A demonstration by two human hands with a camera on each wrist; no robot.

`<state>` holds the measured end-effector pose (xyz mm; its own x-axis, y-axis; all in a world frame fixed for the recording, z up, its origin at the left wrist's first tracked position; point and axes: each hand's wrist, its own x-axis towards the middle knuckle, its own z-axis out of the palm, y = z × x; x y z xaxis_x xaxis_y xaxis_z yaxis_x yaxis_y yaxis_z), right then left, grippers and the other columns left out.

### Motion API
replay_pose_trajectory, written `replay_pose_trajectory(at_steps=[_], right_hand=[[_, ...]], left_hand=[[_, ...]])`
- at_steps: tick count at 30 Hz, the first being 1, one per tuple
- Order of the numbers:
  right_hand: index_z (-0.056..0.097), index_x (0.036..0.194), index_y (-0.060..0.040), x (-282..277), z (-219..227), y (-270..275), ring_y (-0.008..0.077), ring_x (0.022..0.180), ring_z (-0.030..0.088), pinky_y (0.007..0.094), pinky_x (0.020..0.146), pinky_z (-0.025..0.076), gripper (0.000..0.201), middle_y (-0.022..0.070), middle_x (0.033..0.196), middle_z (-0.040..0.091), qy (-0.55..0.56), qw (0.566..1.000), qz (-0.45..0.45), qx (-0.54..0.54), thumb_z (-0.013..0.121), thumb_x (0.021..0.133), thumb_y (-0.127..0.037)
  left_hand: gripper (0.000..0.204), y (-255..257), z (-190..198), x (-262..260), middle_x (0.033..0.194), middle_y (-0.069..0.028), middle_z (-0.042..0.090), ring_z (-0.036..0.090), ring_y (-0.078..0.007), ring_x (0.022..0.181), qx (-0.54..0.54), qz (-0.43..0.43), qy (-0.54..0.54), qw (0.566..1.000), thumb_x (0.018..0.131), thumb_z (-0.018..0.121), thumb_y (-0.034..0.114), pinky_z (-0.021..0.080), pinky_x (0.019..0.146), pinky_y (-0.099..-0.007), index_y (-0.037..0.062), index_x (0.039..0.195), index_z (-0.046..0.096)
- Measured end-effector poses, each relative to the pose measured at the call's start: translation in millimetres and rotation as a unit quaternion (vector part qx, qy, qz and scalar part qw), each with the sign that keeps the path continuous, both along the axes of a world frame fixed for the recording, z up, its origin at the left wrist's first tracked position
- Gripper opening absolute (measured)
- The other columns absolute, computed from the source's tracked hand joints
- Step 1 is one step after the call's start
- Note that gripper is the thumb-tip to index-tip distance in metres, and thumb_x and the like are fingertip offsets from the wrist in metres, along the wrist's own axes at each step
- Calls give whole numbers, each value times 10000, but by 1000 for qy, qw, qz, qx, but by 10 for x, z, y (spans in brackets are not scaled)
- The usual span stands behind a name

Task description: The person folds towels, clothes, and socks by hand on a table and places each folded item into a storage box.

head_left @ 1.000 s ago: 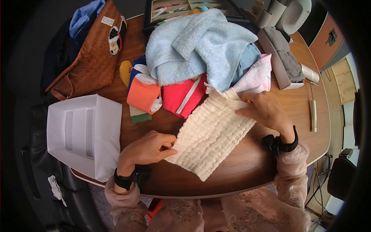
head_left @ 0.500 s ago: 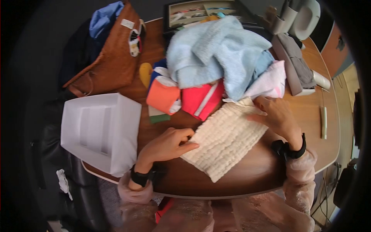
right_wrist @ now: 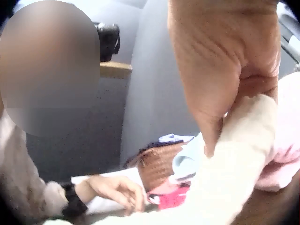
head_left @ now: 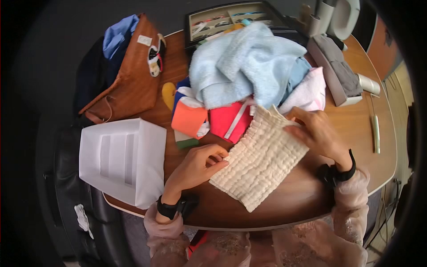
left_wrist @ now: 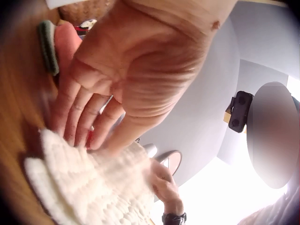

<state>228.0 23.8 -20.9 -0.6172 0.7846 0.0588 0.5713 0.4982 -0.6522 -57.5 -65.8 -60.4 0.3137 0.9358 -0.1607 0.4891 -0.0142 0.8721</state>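
A cream crinkled cloth [head_left: 262, 160], folded into a rectangle, lies slanted near the table's front edge. My left hand [head_left: 195, 167] pinches its left edge between thumb and fingers; in the left wrist view the left hand [left_wrist: 136, 70] meets the layered edge of the cloth [left_wrist: 89, 183]. At the upper right corner my right hand [head_left: 321, 134] grips the cloth, thumb on top. The right wrist view shows the cloth [right_wrist: 234, 164] bulging up within the right hand [right_wrist: 225, 61]. Beyond the cloth are a red folded cloth [head_left: 229, 120] and a pink-white one [head_left: 307, 93].
A light blue towel [head_left: 240, 66] tops the pile, with an orange-white cloth [head_left: 189, 118] beside it. A white fabric bin [head_left: 151, 164] and a brown woven basket [head_left: 133, 84] stand left. Behind sits a compartment case [head_left: 191, 31]; a box of grey cloth [head_left: 347, 98] is right.
The cloth's far edge near my right hand has lifted slightly and stands raised. Both hands keep hold of the cloth. The head view has shifted, moving the scene across the frame.
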Motion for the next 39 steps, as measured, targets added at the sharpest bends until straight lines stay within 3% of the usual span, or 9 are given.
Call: replay_pose_trajectory(at_steps=[3, 7, 11, 14, 22, 25, 30, 36, 39], right_hand=[[592, 931, -23, 40, -27, 8, 333, 726, 605, 367, 626, 455, 194, 157, 754, 625, -41, 997, -27, 66, 628, 806, -167], [607, 937, -29, 42, 47, -8, 338, 714, 602, 373, 617, 452, 174, 174, 750, 620, 79, 995, 54, -5, 607, 820, -157], [605, 952, -26, 64, 29, -18, 332, 642, 594, 354, 590, 459, 179, 163, 724, 612, 58, 992, 59, 95, 604, 826, -152], [601, 960, -28, 53, 173, -92, 337, 679, 589, 355, 606, 456, 182, 151, 747, 608, 128, 983, 132, -4, 605, 822, -146], [599, 974, -32, 86, 280, -155, 330, 697, 591, 352, 611, 449, 189, 154, 775, 607, 155, 976, 150, -15, 595, 836, -160], [605, 969, -30, 84, 264, -155, 317, 688, 598, 345, 600, 447, 187, 149, 764, 610, 191, 969, 150, -45, 595, 839, -163], [621, 969, -33, 80, 218, -130, 292, 700, 621, 322, 605, 463, 178, 133, 774, 634, 180, 977, 108, -31, 599, 836, -150], [627, 972, -37, 66, 198, -109, 275, 708, 634, 307, 622, 474, 179, 122, 795, 647, 174, 979, 102, -17, 604, 833, -147], [629, 972, -38, 62, 190, -106, 266, 714, 639, 306, 626, 476, 179, 117, 800, 652, 174, 979, 101, -21, 603, 834, -149]], left_hand=[[186, 3, -3, 8, 884, -93, 621, 622, -159, 780, -10, -5, 11, 1000, 822, 629, 112, 507, 666, -268, -18, 946, 582], [203, 3, 20, 43, 951, -96, 612, 614, -164, 856, -8, 21, -3, 1000, 806, 639, 74, 518, 749, -280, -17, 979, 584], [291, 45, 25, 112, 1003, -100, 604, 594, -165, 932, 47, 37, -31, 998, 785, 663, 70, 511, 804, -294, -7, 1049, 565], [382, 78, 62, 154, 1058, -108, 595, 584, -177, 972, 52, 28, -40, 997, 766, 681, 68, 504, 829, -306, 1, 1114, 538], [609, 252, 305, 344, 1158, -127, 572, 572, -201, 1035, 77, 9, -28, 997, 700, 739, 82, 484, 871, -326, 12, 1233, 454], [562, 360, 334, 482, 1085, -101, 607, 591, -159, 972, 134, -35, -37, 990, 693, 750, 90, 484, 825, -288, 10, 1187, 495], [396, 401, 409, 504, 922, -45, 625, 572, -68, 880, 73, -86, -103, 988, 711, 749, 104, 454, 717, -225, 7, 1046, 562], [238, 375, 390, 479, 990, -95, 603, 574, -111, 925, 33, -17, -277, 960, 773, 662, 6, 458, 797, -236, -21, 981, 549], [176, 388, 392, 418, 1017, -111, 591, 576, -136, 938, 52, -21, -254, 966, 788, 619, -39, 457, 838, -258, -21, 947, 545]])
